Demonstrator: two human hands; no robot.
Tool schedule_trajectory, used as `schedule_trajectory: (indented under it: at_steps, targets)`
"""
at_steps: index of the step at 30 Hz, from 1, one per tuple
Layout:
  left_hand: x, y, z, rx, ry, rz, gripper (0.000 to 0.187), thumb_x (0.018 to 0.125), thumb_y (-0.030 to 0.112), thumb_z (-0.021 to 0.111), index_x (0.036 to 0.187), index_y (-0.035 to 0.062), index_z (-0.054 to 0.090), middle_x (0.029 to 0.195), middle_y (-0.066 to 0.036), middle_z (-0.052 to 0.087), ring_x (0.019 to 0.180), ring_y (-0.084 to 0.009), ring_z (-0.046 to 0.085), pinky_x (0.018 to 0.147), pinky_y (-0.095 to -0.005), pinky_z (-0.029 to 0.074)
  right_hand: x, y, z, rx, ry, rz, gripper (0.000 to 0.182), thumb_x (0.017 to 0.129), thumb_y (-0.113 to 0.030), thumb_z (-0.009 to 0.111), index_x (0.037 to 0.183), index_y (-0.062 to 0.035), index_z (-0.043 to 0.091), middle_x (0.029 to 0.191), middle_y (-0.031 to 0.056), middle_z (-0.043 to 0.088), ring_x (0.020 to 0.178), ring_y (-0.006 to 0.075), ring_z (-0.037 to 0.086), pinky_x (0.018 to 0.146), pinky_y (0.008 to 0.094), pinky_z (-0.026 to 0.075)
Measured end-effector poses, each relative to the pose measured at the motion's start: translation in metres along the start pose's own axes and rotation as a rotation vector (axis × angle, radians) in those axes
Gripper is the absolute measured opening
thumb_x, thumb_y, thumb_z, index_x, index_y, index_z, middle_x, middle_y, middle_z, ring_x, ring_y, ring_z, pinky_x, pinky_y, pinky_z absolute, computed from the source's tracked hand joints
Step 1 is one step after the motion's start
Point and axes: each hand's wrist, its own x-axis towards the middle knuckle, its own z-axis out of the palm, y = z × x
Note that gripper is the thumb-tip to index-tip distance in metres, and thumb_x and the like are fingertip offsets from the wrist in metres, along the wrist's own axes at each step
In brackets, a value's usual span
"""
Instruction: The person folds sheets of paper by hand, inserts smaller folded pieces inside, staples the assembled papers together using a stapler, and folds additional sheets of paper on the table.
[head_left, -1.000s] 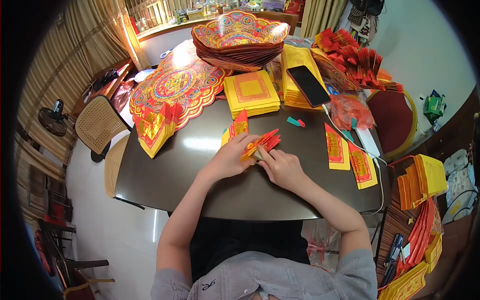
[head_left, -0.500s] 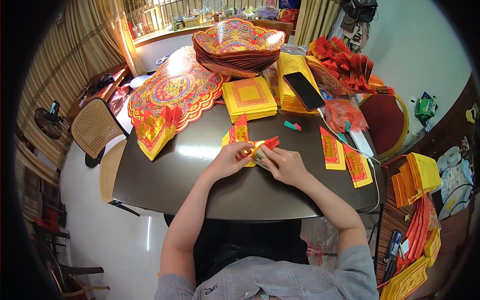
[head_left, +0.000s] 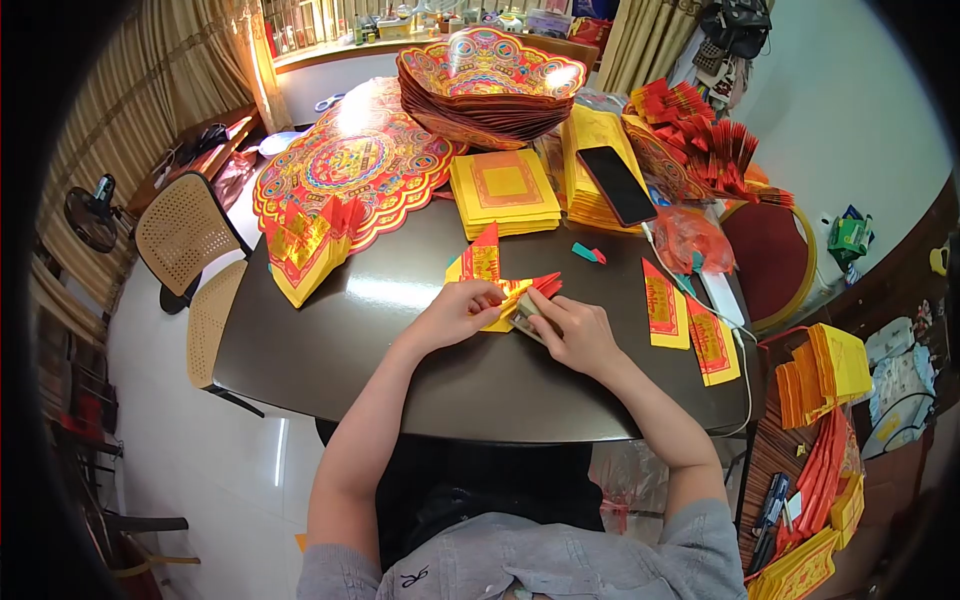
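At the middle of the dark table, my left hand [head_left: 452,316] pinches a folded yellow and red paper [head_left: 544,285], its red points fanned out to the right. My right hand [head_left: 580,335] is wrapped around a small pale grey stapler [head_left: 527,322], whose front end meets the folded paper; the fingers partly hide this contact. Just behind my hands lies another red and yellow folded paper [head_left: 482,262] with gold print. Beyond it sits a stack of square yellow papers [head_left: 507,205].
Bowl-shaped patterned paper trays [head_left: 485,90] are stacked at the back, beside a flat scalloped sheet [head_left: 350,165]. A phone [head_left: 616,185] rests on yellow papers, with a white cable. Folded papers [head_left: 664,305] lie right, others [head_left: 310,250] left. A chair [head_left: 190,225] stands left.
The camera view has shifted slightly. My hands stay at the folded paper, with the stapler still in my right hand and little visible movement.
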Motion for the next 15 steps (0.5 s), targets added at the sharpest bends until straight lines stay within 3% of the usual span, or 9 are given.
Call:
schedule_trajectory:
  at_steps: [7, 11, 15]
  targets:
    - [0.002, -0.004, 0.007, 0.125, 0.095, 0.108, 0.010, 0.050, -0.001, 0.035, 0.059, -0.0006, 0.037, 0.047, -0.006, 0.039, 0.038, -0.0102, 0.035, 0.035, -0.0160, 0.028, 0.000, 0.000, -0.004, -0.049, 0.002, -0.054, 0.020, 0.050, -0.010, 0.039, 0.068, -0.0009, 0.038, 0.043, 0.0041, 0.036, 0.031, 0.0128, 0.034, 0.027, 0.0180, 0.025]
    - [0.001, 0.003, 0.013, 0.505, 0.162, 0.350, 0.011, 0.050, 0.001, 0.034, 0.061, 0.0010, 0.037, 0.048, -0.008, 0.040, 0.039, -0.0151, 0.037, 0.035, -0.0194, 0.029, -0.002, 0.002, -0.005, -0.095, 0.006, -0.046, 0.021, 0.050, -0.008, 0.039, 0.070, -0.0021, 0.039, 0.042, 0.0028, 0.034, 0.029, 0.0117, 0.030, 0.027, 0.0171, 0.024]
    - [0.003, 0.009, 0.017, 0.630, 0.138, 0.344, 0.012, 0.051, 0.003, 0.034, 0.062, 0.0017, 0.036, 0.050, -0.010, 0.040, 0.040, -0.0177, 0.038, 0.036, -0.0213, 0.029, -0.002, 0.000, -0.015, -0.094, -0.041, -0.005, 0.021, 0.050, -0.007, 0.039, 0.070, -0.0021, 0.039, 0.042, 0.0028, 0.034, 0.029, 0.0117, 0.031, 0.027, 0.0171, 0.024]
